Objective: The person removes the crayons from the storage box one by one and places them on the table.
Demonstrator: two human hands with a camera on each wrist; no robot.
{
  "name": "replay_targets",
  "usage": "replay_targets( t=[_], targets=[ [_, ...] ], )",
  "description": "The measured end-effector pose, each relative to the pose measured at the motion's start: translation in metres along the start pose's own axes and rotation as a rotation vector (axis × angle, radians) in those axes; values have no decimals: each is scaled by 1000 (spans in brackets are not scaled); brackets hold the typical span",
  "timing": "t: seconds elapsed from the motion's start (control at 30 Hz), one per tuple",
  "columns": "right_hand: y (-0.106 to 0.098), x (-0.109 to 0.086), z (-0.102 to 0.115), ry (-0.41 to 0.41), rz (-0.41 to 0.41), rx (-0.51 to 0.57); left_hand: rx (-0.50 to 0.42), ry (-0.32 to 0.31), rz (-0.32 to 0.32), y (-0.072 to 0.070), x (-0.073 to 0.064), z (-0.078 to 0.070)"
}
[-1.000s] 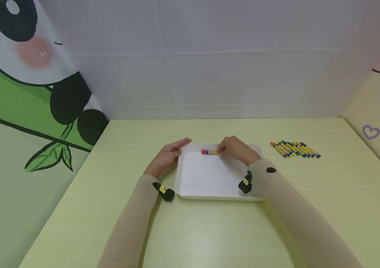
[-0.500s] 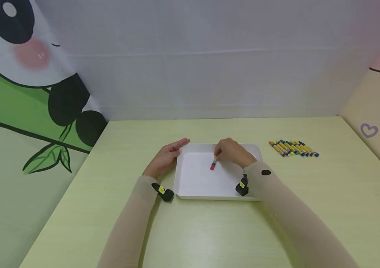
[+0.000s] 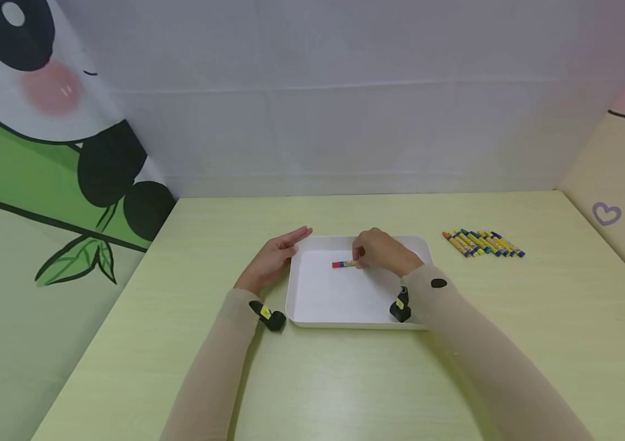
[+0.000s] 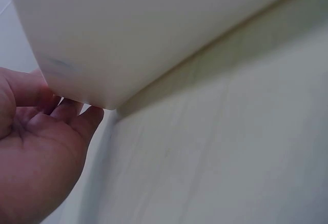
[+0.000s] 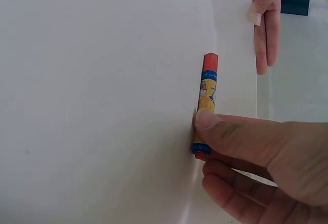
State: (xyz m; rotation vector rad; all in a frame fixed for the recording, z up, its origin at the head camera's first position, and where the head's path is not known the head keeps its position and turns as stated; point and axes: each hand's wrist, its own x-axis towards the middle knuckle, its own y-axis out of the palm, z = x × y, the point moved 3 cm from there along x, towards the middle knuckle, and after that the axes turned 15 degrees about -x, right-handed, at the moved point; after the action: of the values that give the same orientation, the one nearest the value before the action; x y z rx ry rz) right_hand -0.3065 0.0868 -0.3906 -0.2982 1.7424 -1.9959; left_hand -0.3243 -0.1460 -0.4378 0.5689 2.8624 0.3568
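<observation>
My right hand (image 3: 384, 251) pinches a red crayon (image 5: 206, 93) between thumb and fingers. The crayon has a yellow printed wrapper with blue bands, and its red end points left in the head view. It lies low over the floor of a white rectangular tray (image 3: 340, 300), close to the far wall in the right wrist view. At the tray's left side is my left hand (image 3: 268, 260), its fingers straight and its thumb touching the rim. The left wrist view shows those fingertips against the edge of the tray (image 4: 138, 34).
Several crayons (image 3: 483, 244) in yellow wrappers lie side by side, slanted, on the pale wooden table (image 3: 323, 380) to the right of the tray. Behind the table rises a grey cloth wall (image 3: 356, 135). Painted panels flank both sides.
The crayon first pointed left, swung its red end toward me half a second ago, and now points left again, lower in the tray. The left hand has stayed at the tray's side.
</observation>
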Motion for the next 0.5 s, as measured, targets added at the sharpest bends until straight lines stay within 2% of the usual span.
replay_targets(
  t=[0.27,0.5],
  targets=[
    [-8,-6,-4,24,29,52,5,0,2,1,0,-1],
    [-29,-23,-17,43,-36,116,-1,3,-2,1,-1,0]
  ],
)
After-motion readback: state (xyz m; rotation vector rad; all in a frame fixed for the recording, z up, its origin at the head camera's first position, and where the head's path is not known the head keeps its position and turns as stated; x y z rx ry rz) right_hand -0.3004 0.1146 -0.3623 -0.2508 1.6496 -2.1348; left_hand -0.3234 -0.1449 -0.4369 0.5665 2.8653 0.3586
